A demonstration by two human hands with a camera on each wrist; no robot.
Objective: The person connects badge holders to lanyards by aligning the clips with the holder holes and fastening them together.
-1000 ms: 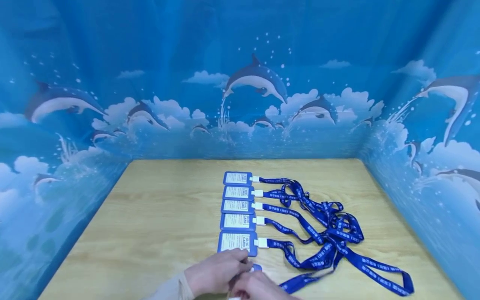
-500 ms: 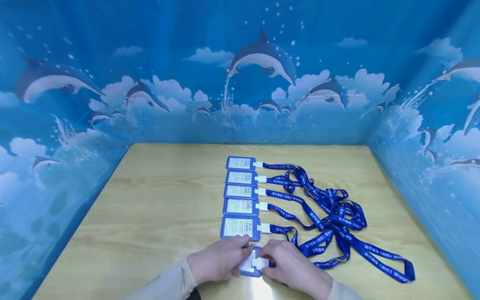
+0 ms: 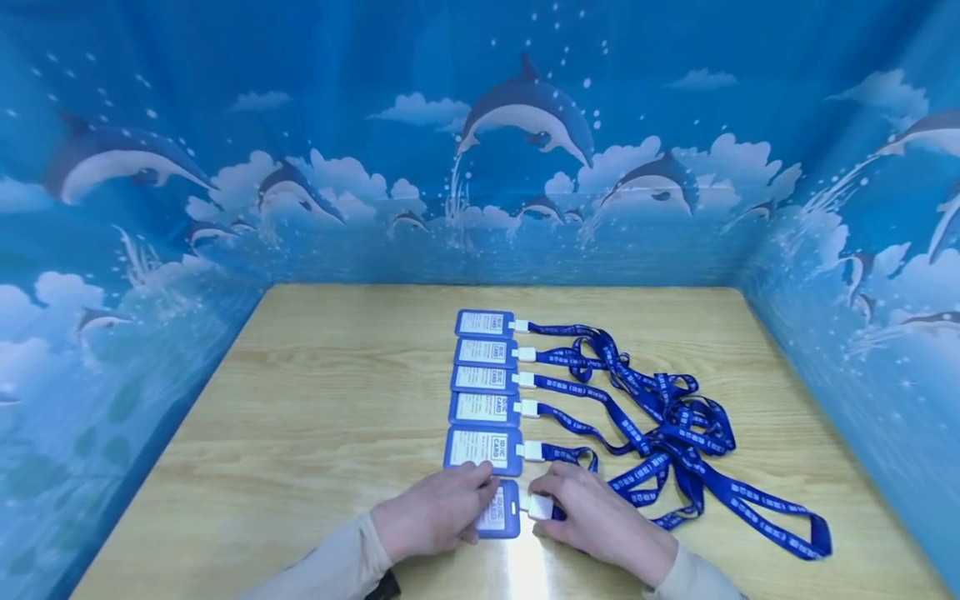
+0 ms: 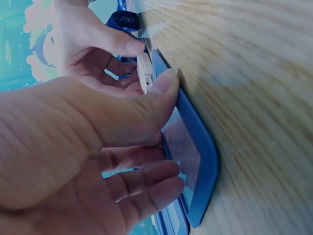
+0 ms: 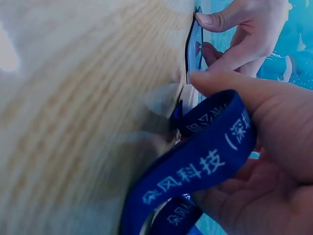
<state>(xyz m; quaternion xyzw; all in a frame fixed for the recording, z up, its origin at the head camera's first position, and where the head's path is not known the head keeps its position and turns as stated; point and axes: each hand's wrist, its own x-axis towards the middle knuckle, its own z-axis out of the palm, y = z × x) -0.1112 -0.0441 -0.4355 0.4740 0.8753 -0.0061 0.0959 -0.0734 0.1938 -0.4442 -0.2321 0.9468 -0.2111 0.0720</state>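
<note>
My left hand (image 3: 438, 510) holds a blue ID card holder (image 3: 510, 521) flat on the table, thumb on its near edge and fingers over the far side. In the left wrist view this holder (image 4: 208, 152) lies under the thumb and fingers. The white clip (image 3: 540, 507) of a blue lanyard is pinched by my right hand (image 3: 600, 517), just right of the holder's slotted end. Whether clip and slot are joined is too small to tell. In the right wrist view the printed lanyard strap (image 5: 190, 169) loops beside the right hand (image 5: 288, 142).
Several more blue card holders (image 3: 486, 323) lie in a column beyond the hands, white clips on their right ends. Their lanyards (image 3: 693, 433) gather in a tangle on the right of the wooden table (image 3: 315, 400). A dolphin-printed curtain (image 3: 360, 242) encloses the back and sides.
Both hands came into fuller view as the head view shifted. My right hand has drawn the clip right, from over the holder to beyond its slotted end. The left hand stays on the holder.
</note>
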